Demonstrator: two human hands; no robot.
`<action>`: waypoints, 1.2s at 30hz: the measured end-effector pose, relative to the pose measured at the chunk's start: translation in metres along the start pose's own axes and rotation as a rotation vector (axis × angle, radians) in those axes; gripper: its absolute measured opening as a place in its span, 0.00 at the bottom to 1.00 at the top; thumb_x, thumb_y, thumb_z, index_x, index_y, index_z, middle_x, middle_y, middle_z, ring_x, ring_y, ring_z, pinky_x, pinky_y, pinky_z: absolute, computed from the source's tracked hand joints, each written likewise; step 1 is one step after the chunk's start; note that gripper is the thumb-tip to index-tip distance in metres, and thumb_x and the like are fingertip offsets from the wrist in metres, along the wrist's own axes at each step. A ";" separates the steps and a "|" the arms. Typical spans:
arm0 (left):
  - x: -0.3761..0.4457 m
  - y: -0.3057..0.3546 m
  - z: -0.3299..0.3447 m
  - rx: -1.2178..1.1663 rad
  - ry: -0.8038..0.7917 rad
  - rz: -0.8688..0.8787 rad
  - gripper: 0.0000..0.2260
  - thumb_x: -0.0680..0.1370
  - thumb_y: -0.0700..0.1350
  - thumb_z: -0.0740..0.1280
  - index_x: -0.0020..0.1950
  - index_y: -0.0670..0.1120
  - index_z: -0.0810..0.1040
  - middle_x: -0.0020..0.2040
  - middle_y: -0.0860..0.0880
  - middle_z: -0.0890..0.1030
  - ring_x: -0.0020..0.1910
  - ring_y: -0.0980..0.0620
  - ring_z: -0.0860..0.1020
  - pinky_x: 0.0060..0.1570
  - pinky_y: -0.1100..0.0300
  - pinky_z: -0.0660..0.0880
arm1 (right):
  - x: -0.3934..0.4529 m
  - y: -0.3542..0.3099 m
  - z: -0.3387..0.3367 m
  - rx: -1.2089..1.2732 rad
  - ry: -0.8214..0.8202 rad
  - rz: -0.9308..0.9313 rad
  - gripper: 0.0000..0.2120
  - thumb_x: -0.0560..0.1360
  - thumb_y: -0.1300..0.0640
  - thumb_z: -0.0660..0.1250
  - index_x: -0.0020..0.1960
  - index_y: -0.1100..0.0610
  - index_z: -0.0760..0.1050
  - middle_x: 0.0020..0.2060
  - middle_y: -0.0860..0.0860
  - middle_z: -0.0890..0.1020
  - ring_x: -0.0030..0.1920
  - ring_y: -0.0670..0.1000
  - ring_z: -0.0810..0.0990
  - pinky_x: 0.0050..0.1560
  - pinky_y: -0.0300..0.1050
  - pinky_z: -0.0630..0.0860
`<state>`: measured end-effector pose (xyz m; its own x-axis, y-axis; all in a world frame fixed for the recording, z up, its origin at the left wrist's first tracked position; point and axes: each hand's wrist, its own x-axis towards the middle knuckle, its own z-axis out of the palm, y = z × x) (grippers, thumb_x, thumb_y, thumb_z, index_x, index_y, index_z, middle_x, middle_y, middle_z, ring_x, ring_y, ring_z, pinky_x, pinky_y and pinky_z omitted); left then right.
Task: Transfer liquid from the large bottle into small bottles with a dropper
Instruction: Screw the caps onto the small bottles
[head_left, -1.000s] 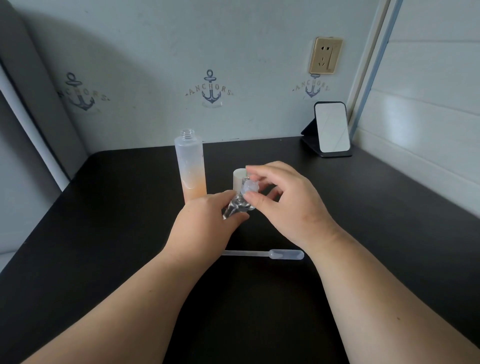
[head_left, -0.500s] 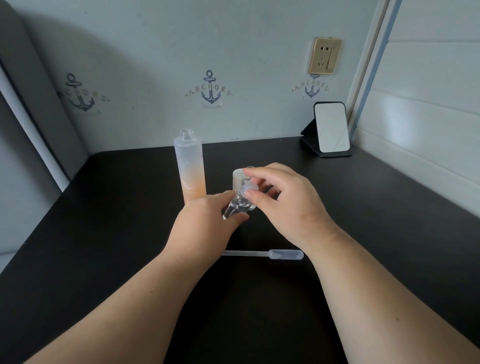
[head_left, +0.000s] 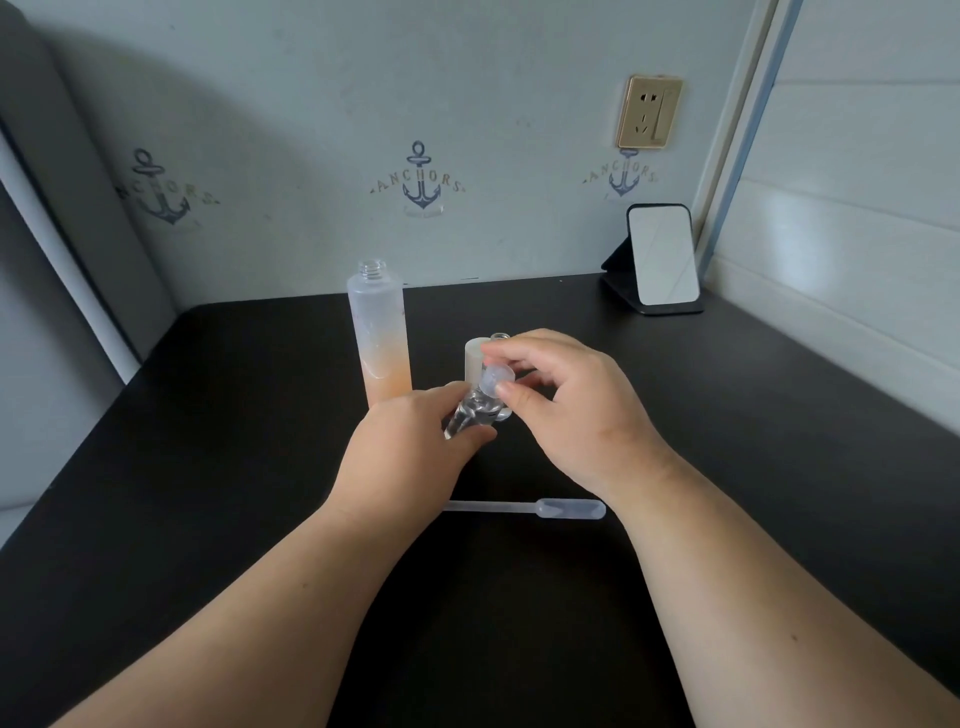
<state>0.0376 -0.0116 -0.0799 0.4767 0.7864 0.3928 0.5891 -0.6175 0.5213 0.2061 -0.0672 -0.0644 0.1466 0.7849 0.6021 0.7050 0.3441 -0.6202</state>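
Hardly anything had moved since a moment before: both hands stayed in the same spot over the desk (head_left: 208, 467), and only the right fingers had shifted a tiny bit on the cap. The left hand (head_left: 410, 452) held a small clear bottle (head_left: 470, 410), with its grip curled around the lower part. That bottle was tilted, with its top leaning toward the right hand. The right hand (head_left: 571, 410) pinched the little pale cap (head_left: 496, 378) at the bottle's top between thumb and fingers. Whether the cap was on tight or loose could not be told. The big bottle (head_left: 381, 338) stood upright on the desk, just beside the left hand and behind it. Its top was open, and orange liquid filled only the lower part. A white cap (head_left: 475, 356) stood behind the hands, and the mouth of another small bottle (head_left: 500, 336) peeked out next to it. The dropper (head_left: 524, 507) lay flat on the desk near the wrists, with its bulb pointing right, and no hand touched it. A small mirror (head_left: 662, 254) stood at the back right, near the wall.
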 end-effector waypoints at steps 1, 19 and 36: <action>0.000 0.001 0.000 0.001 0.002 -0.002 0.08 0.78 0.54 0.71 0.56 0.59 0.81 0.33 0.59 0.76 0.40 0.65 0.76 0.33 0.70 0.66 | 0.000 0.000 0.000 -0.013 0.015 0.005 0.14 0.76 0.60 0.73 0.61 0.53 0.83 0.52 0.45 0.83 0.53 0.45 0.82 0.54 0.47 0.81; 0.005 0.004 0.005 0.117 0.007 -0.178 0.09 0.78 0.57 0.70 0.47 0.53 0.75 0.38 0.57 0.79 0.37 0.58 0.77 0.34 0.64 0.73 | 0.003 0.009 -0.009 0.093 0.286 0.252 0.08 0.79 0.55 0.69 0.55 0.47 0.83 0.48 0.40 0.84 0.49 0.36 0.81 0.47 0.27 0.74; 0.036 0.014 0.003 0.513 -0.075 -0.290 0.22 0.80 0.64 0.62 0.38 0.47 0.70 0.36 0.48 0.75 0.32 0.52 0.73 0.28 0.60 0.62 | 0.006 0.044 -0.019 0.037 0.342 0.603 0.13 0.77 0.64 0.66 0.56 0.49 0.81 0.51 0.44 0.80 0.46 0.41 0.78 0.45 0.36 0.76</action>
<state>0.0652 0.0076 -0.0610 0.2826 0.9325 0.2249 0.9336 -0.3212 0.1589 0.2512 -0.0572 -0.0780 0.7198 0.6404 0.2679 0.4084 -0.0787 -0.9094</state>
